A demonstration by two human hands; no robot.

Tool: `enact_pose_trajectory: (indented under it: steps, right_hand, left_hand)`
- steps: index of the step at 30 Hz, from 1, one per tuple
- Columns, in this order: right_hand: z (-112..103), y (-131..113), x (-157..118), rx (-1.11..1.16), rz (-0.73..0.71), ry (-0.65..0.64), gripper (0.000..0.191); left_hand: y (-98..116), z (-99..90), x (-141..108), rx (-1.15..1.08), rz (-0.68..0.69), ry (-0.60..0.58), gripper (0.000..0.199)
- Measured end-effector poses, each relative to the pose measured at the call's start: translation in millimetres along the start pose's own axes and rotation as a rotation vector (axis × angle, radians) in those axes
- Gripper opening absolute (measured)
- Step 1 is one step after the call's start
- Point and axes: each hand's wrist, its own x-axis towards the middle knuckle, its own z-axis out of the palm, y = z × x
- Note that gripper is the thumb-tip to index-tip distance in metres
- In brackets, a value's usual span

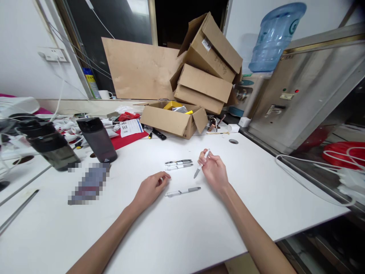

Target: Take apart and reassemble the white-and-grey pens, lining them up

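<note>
A white pen with a grey grip point(196, 173) is in my right hand point(214, 171), closed around its barrel, the grey end slanting down toward the white table. My left hand point(152, 187) rests on the tabletop with its fingers loosely bent and nothing in them. Just right of its fingertips lies a single clear-and-grey pen point(183, 191), not touched by either hand. Farther back, between the two hands, a small group of similar pens point(179, 164) lies side by side, roughly parallel.
Two dark bottles point(98, 140) stand on the left, near a pixelated patch point(89, 184). At the back sit an open cardboard box point(168, 120), a black remote point(159, 134) and a red sheet point(128, 140). A metal cabinet point(302, 87) and white cable point(310, 198) border the right.
</note>
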Motion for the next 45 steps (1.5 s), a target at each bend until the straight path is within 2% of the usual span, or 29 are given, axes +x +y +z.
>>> enact_pose_trajectory:
  steps: [3, 8, 11, 13, 18, 20, 23, 26, 28, 33, 37, 42, 45]
  right_hand:
    - [1.3, 7.7, -2.5, -0.264, -0.016, -0.088, 0.012]
    - [1.1, 16.1, -13.7, -0.929, -0.067, -0.244, 0.026]
    - [1.7, 20.5, -20.2, -1.113, -0.01, -0.348, 0.026]
    - [2.8, 23.9, -23.0, -1.141, 0.029, -0.398, 0.025]
    - [7.5, 28.2, -25.9, -1.157, 0.062, -0.513, 0.023]
    - [7.2, 27.8, -25.3, -1.174, 0.065, -0.472, 0.025]
    - [1.5, 26.5, -21.3, -1.21, 0.056, -0.288, 0.034]
    - [-6.9, 24.9, -14.8, -1.134, 0.053, -0.144, 0.047]
    - [-11.0, 23.7, -10.8, -1.042, 0.026, -0.126, 0.046]
    - [-13.0, 20.3, -7.1, -0.943, 0.015, -0.211, 0.035]
    - [-14.5, 15.1, -7.4, -0.948, 0.079, -0.252, 0.031]
    - [-23.8, 5.9, -8.4, -1.012, 0.181, -0.346, 0.028]
    - [-29.8, 5.1, -10.0, -1.041, 0.258, -0.404, 0.028]
  left_hand:
    - [2.3, 0.9, 0.5, -0.084, 0.009, 0.04, 0.03]
    - [12.9, 0.6, 1.0, -0.336, 0.082, 0.029, 0.037]
    - [20.4, -0.4, -0.6, -0.404, 0.11, 0.01, 0.044]
    - [23.8, -0.5, -2.0, -0.408, 0.121, -0.015, 0.044]
    - [24.7, 0.3, -3.2, -0.394, 0.147, -0.026, 0.028]
    - [22.7, -0.4, -2.7, -0.397, 0.128, 0.009, 0.027]
    - [18.5, -2.7, -0.9, -0.426, 0.082, 0.083, 0.026]
    - [14.1, -5.1, 1.8, -0.52, 0.037, 0.14, 0.028]
    - [11.5, -6.2, 4.0, -0.582, 0.027, 0.163, 0.029]
    - [8.4, -9.2, 7.2, -0.631, -0.017, 0.176, 0.03]
    - [8.1, -14.5, 7.5, -0.574, -0.011, 0.108, 0.029]
    - [4.1, -16.8, 8.0, -0.429, 0.033, -0.099, 0.028]
    - [-2.1, -14.2, 8.1, -0.334, 0.036, -0.18, 0.03]
